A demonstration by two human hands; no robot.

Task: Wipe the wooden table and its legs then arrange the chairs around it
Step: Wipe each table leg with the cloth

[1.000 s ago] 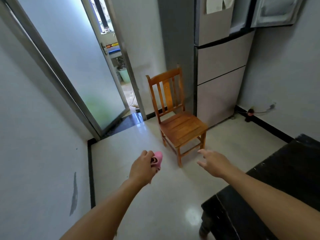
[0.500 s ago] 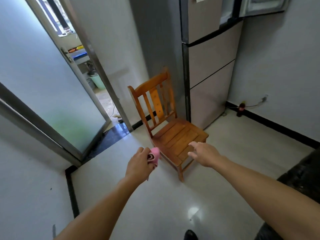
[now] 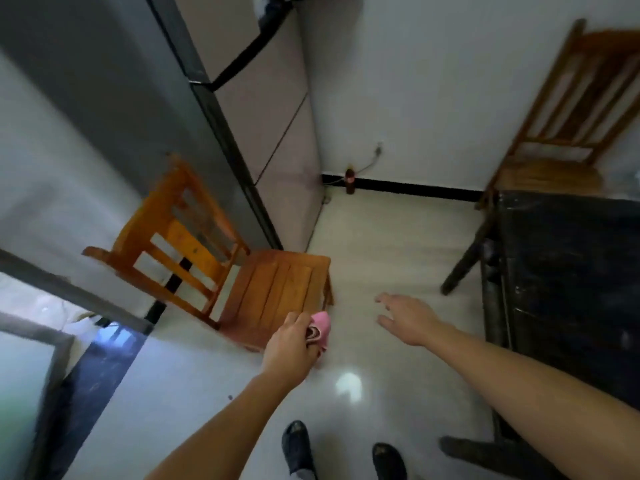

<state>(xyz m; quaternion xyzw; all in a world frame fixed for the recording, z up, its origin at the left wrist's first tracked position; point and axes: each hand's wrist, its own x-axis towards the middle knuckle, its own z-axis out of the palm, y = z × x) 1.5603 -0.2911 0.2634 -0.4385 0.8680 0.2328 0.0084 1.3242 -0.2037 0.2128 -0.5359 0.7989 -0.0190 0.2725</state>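
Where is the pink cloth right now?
Head view, lower centre: the pink cloth is held in the left hand, near the front edge of the orange chair.

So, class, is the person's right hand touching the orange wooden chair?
Apart. The head view shows a strip of pale floor between the open right hand and the near corner of the orange chair.

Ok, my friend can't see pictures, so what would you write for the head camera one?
A person's left hand grips a pink cloth near an orange wooden chair beside a fridge; the right hand reaches out open. A dark table stands on the right, a second wooden chair behind it.
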